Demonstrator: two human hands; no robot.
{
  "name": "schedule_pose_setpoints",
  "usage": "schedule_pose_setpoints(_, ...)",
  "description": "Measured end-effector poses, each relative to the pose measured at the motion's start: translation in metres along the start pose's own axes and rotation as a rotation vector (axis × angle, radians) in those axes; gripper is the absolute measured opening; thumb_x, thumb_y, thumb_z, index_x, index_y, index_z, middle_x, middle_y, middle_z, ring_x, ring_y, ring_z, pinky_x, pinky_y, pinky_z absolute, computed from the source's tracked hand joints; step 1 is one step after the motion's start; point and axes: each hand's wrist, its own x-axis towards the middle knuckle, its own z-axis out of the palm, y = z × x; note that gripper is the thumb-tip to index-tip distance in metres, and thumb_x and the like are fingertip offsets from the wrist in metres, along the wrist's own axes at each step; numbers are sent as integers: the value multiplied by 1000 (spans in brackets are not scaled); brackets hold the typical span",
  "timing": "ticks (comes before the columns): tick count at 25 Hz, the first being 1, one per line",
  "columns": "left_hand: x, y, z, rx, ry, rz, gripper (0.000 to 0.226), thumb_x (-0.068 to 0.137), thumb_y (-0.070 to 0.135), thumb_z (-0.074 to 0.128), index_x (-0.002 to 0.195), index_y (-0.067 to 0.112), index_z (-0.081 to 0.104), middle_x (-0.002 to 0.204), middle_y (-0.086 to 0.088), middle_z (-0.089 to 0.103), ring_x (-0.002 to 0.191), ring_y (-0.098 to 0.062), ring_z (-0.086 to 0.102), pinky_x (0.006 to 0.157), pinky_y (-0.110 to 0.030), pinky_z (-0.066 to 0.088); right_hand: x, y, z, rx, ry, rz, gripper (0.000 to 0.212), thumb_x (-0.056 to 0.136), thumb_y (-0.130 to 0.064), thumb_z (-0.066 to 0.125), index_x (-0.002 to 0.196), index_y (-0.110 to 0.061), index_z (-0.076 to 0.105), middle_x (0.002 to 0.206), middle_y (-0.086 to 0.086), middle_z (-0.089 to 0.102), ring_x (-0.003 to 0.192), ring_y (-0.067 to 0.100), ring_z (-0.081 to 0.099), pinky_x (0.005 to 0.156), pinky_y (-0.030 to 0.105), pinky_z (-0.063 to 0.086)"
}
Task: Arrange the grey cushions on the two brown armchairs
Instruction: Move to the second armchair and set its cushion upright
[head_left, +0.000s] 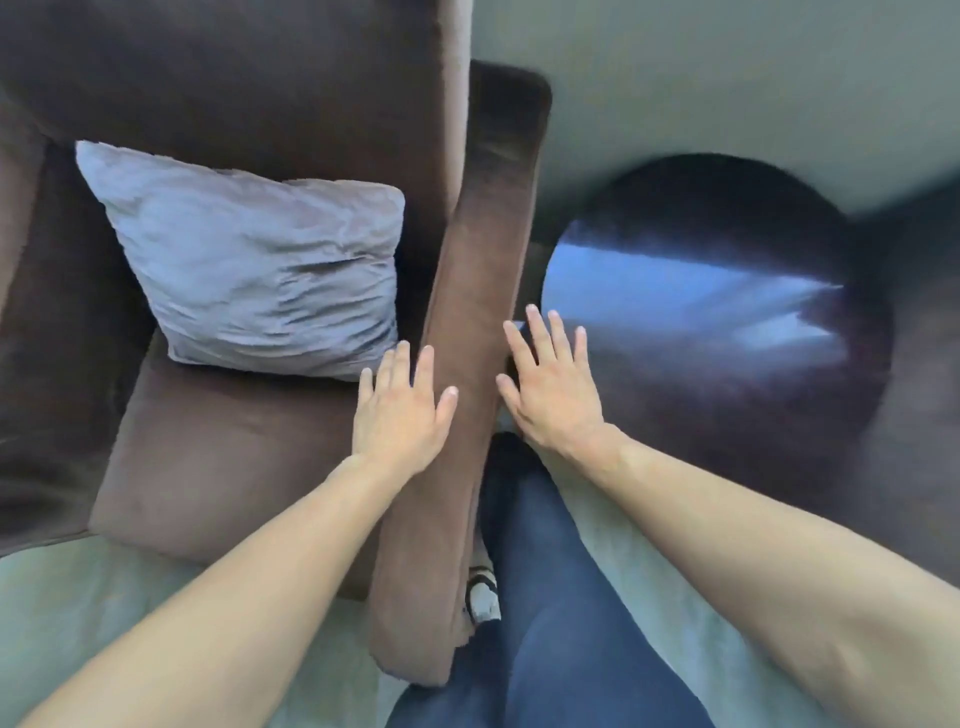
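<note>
Your two bare hands, left hand (400, 410) and right hand (553, 387), hover flat, fingers spread, holding nothing, either side of the plush brown armchair (218, 457) arm. Beyond, one crumpled square grey cushion (254, 270) leans against its back corner; a glossy round table (727, 322) sits right.

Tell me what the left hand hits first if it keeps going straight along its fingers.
Most likely the grey cushion. The left hand is open, fingers pointing up-frame over the seat beside the armrest, and the cushion's lower right corner lies just past the fingertips. Depth is unclear; it could pass above it.
</note>
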Motion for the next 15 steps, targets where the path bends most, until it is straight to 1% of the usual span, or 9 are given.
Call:
schedule_pose_setpoints(2, -32, 47, 14, -19, -7, 84, 68, 105, 48, 41, 161, 11, 27, 168, -20, 26, 156, -36, 26, 125, -57, 22, -61, 38, -3, 24, 63, 152, 70, 102, -47, 39, 161, -18, 15, 169, 15, 8, 156, 37, 7, 123, 63, 10)
schedule_pose_setpoints(5, -73, 142, 33, -17, -29, 306, 70, 106, 50, 40, 161, 11, 25, 169, -20, 22, 157, -35, 22, 126, -58, 21, -162, 108, -10, 46, 166, 384, 72, 101, -48, 40, 161, -17, 15, 169, 16, 8, 156, 38, 7, 123, 63, 10)
schedule_pose_setpoints(8, -97, 243, 56, 5, -57, 485, 69, 107, 51, 35, 163, 13, 19, 171, -18, 17, 159, -32, 16, 127, -55, 17, -246, 183, -8, 51, 184, 577, 73, 100, -49, 41, 161, -17, 16, 169, 16, 10, 156, 38, 9, 123, 62, 11)
schedule_pose_setpoints(11, -124, 349, 78, 27, -88, 633, 69, 107, 51, 34, 163, 14, 19, 171, -18, 16, 159, -32, 16, 127, -54, 16, -333, 263, 0, 113, 231, 769, 72, 100, -48, 44, 160, -17, 18, 169, 17, 11, 155, 38, 10, 123, 63, 10)
schedule_pose_setpoints(13, -141, 414, 100, 32, -130, 708, 69, 107, 52, 34, 163, 15, 19, 171, -19, 17, 159, -33, 15, 128, -53, 17, -386, 317, 17, 169, 251, 889, 73, 100, -48, 42, 161, -19, 14, 170, 14, 6, 156, 35, 5, 124, 61, 6)
schedule_pose_setpoints(15, -155, 486, 128, 91, -170, 785, 68, 106, 52, 34, 163, 15, 20, 171, -19, 17, 159, -33, 15, 128, -53, 17, -439, 371, 37, 239, 266, 1023, 75, 100, -49, 42, 161, -20, 10, 170, 13, 4, 157, 34, 2, 125, 59, 4)
